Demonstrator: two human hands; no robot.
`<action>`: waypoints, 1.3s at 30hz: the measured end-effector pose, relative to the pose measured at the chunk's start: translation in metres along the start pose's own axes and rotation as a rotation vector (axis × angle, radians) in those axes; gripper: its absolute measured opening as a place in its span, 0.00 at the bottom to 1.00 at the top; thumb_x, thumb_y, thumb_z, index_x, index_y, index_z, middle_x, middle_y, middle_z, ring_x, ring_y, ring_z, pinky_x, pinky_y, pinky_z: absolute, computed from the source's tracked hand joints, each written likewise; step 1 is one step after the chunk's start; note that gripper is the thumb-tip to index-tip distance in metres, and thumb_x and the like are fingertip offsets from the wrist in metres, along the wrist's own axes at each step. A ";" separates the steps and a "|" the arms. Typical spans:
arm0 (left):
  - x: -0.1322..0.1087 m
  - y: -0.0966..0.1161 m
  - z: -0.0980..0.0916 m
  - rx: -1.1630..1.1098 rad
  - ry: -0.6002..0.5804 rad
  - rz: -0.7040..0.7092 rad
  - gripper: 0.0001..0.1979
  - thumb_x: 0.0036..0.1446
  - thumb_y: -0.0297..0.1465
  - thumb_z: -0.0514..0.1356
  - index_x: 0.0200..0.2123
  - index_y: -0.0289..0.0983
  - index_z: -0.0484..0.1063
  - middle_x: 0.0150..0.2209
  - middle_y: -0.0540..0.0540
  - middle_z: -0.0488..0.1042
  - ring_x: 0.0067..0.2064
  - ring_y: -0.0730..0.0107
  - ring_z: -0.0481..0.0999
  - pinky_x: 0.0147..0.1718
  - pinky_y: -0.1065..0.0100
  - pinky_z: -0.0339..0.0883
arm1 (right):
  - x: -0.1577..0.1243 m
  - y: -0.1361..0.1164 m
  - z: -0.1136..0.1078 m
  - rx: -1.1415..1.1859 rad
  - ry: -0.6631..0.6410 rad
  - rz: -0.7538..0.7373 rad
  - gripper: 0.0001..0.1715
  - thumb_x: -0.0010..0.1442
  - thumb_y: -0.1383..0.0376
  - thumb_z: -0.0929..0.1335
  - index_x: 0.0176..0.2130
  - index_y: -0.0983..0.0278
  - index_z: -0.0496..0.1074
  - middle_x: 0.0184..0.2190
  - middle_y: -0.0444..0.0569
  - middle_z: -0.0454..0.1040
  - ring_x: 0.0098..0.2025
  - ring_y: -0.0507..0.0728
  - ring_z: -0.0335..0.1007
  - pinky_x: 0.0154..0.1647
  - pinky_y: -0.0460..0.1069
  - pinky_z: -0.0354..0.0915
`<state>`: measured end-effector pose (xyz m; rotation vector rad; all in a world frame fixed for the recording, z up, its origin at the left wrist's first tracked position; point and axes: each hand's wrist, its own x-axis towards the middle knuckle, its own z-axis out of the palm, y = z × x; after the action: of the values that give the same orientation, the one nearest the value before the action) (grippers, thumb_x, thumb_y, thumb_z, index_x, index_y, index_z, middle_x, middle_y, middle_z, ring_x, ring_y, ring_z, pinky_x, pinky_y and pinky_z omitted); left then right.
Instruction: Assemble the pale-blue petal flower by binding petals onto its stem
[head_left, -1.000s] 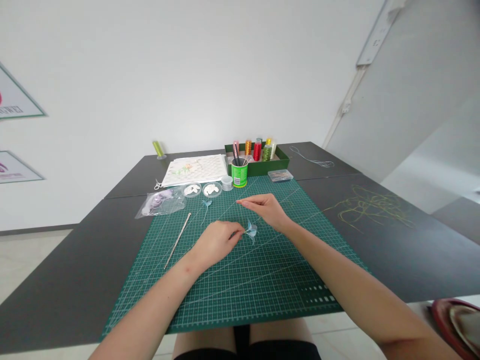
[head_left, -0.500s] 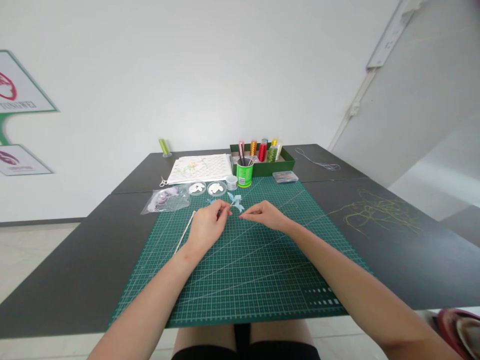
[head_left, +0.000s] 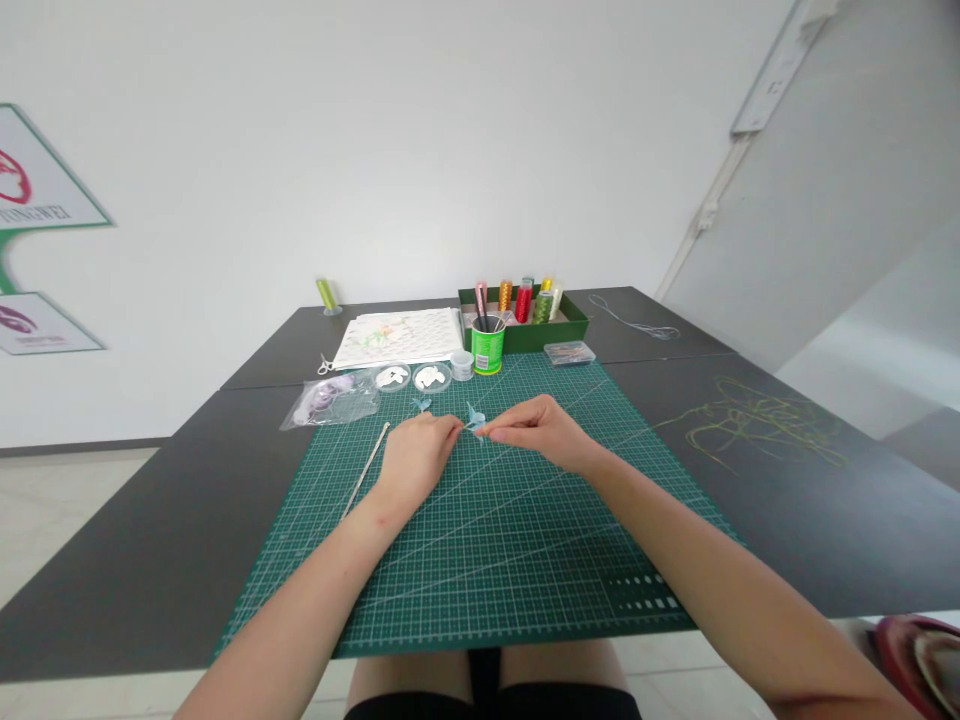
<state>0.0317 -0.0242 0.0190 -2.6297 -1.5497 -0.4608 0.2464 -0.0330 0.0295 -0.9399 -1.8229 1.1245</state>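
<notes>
Blue flower (head_left: 475, 414) sitting between two pinching hands

The flower is standing just off the left hand's (head_left: 420, 452) fingertips, above the mat (head_left: 517, 560). That hand is pinching its thin stem, while the right hand (head_left: 546, 432) is meeting it from the other side, thumb and fingers closing on a petal. The flower is showing pale blue, pointed petals, one rising upright. The right fingertips are covering its lower part, and the left fingers are hiding most of the stem; finer detail is staying too small to read. Behind the left hand, a second flower (head_left: 421, 404) is lying partly hidden. A rod (head_left: 366, 468) is resting nearby, its near end disappearing at the left forearm. Farther out, dishes (head_left: 432, 378) and a green can (head_left: 487, 352) are standing near the mat's far edge, on the desk (head_left: 150, 540).
</notes>
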 end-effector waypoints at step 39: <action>0.003 0.002 0.012 -0.941 0.300 -0.200 0.12 0.64 0.38 0.56 0.40 0.36 0.74 0.30 0.50 0.80 0.20 0.77 0.60 0.22 0.73 0.55 | 0.012 0.044 0.002 0.364 -0.025 0.254 0.27 0.60 0.47 0.67 0.43 0.68 0.77 0.15 0.32 0.47 0.18 0.46 0.38 0.19 0.45 0.41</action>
<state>0.0373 -0.0202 0.0085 -2.7129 -1.7724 -1.8990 0.2480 -0.0083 -0.0086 -0.9562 -1.4740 1.5685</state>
